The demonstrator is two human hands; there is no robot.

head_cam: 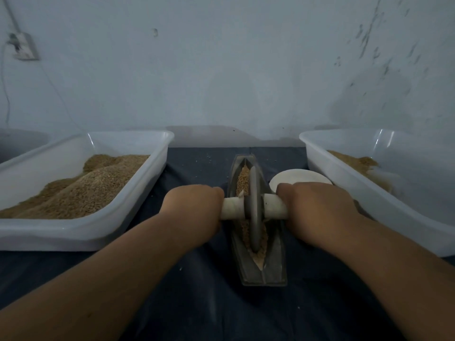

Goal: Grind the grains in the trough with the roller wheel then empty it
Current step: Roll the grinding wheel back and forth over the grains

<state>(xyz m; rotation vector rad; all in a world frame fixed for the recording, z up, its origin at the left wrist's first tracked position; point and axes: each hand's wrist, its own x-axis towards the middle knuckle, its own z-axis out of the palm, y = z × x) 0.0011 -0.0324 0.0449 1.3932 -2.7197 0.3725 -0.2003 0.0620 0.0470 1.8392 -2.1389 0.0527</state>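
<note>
Well, both hands are clamped on the pale, off-white axle [232, 209]. The left hand [194, 205] wraps its fingers round the left stub and the right hand [317, 205] round the right stub, knuckles up. Between them the roller wheel [254, 217], a thin grey metal disc with a dull sheen, stands upright on edge in the trough [273, 262], roughly at mid-length. The trough is a long, boat-shaped grey piece with a V-groove that narrows to a point at each end. It lies lengthwise away from the person on a dark blue cloth [197, 291]. The grains [243, 178] lie in the groove, tan and coarse beyond the wheel, paler and finer at the near tip. A few stray specks dot the cloth past the trough's far end.

On either side sits a translucent white plastic tub with rounded corners and a rolled rim. The left tub [73, 233] holds a big sloping heap of brown grain [81, 190]. The right tub [369, 193] has only a thin tan layer [354, 161] at its far end. A round white dish [298, 177] lies flat between the trough and the right tub, partly hidden behind the right hand. Behind stands a pale, scuffed wall [221, 70], with a socket [23, 46] and cable at far left.
</note>
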